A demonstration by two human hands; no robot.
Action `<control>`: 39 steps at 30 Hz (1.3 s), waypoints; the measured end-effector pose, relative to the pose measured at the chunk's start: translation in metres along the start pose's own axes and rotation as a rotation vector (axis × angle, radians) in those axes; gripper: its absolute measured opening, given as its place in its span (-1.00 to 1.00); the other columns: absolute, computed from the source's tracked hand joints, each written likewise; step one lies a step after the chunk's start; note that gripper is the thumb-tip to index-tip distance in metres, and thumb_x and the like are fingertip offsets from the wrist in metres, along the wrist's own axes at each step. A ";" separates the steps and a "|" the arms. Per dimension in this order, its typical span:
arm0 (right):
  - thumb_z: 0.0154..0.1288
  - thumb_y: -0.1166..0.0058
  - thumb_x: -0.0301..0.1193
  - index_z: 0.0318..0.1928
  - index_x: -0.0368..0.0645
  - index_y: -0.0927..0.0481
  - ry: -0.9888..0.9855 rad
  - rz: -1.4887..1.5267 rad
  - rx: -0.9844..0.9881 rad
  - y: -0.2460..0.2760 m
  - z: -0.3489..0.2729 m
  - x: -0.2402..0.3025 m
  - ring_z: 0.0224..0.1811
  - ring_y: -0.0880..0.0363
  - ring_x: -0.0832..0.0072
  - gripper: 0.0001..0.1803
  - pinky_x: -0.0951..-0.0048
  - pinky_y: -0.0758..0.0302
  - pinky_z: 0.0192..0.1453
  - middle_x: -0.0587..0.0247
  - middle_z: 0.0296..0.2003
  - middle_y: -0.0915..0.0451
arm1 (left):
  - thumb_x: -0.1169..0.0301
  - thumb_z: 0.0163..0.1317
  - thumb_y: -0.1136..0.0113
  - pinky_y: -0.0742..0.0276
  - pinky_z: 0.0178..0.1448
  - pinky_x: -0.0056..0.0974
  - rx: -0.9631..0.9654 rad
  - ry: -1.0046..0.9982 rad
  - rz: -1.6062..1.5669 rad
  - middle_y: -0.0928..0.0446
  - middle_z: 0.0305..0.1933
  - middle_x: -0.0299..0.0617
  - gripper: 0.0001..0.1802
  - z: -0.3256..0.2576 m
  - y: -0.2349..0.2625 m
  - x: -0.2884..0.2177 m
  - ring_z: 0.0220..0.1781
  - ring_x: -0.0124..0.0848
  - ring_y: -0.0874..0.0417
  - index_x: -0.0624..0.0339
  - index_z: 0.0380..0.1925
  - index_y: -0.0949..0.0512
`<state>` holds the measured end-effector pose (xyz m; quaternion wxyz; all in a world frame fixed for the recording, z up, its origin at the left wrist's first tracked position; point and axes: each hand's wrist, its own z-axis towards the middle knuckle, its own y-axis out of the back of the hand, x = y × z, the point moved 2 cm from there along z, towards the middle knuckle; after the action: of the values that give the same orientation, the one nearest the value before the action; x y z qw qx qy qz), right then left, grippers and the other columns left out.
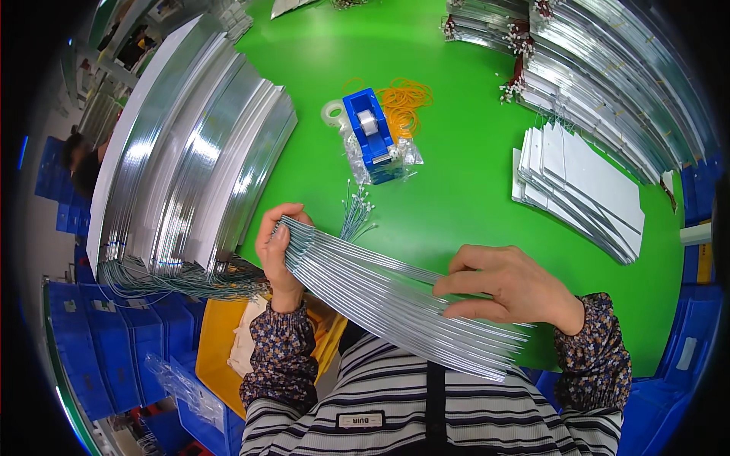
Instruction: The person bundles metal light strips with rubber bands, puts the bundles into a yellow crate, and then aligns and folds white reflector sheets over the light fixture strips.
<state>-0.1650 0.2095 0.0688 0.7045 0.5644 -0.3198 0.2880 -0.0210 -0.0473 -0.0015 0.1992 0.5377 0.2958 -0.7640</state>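
Note:
My left hand (280, 247) is closed around one end of a fanned bundle of thin silver rods (395, 308), thumb on top. The rods slant down to the right across the front of my body, their free ends spread apart. Over that spread part is my right hand (513, 285), its index finger and thumb apart and their tips at the upper rods. Whether it touches a single rod is hard to make out. Just beyond the bundle, thin grey-green wires with small white tips (356, 211) lie on the green table (464, 197); their lower ends are hidden behind the rods.
A blue tape dispenser (369, 133), a tape roll (333, 113) and orange rubber bands (407, 99) lie mid-table. Long silver strips (190, 152) with wires are stacked at left, more (601, 83) at far right. White panels (582, 178) lie at right. A yellow bin (220, 338) stands lower left.

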 end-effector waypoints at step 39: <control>0.13 -0.09 -0.51 -0.08 -0.05 -0.57 -0.082 -0.132 0.080 0.012 0.010 0.002 -0.46 -0.47 0.30 -0.70 0.30 -0.42 -0.37 0.22 -0.45 -0.44 | 0.37 -0.16 -0.04 -0.22 0.27 -0.23 -0.016 -0.077 0.053 -0.43 0.12 -0.04 -0.23 0.006 -0.003 -0.016 0.11 -0.31 -0.46 0.36 0.20 -0.30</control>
<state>-0.1739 0.2024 0.0792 0.6851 0.6233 -0.2987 0.2300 -0.0219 -0.0490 0.0156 0.2349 0.5139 0.2797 -0.7762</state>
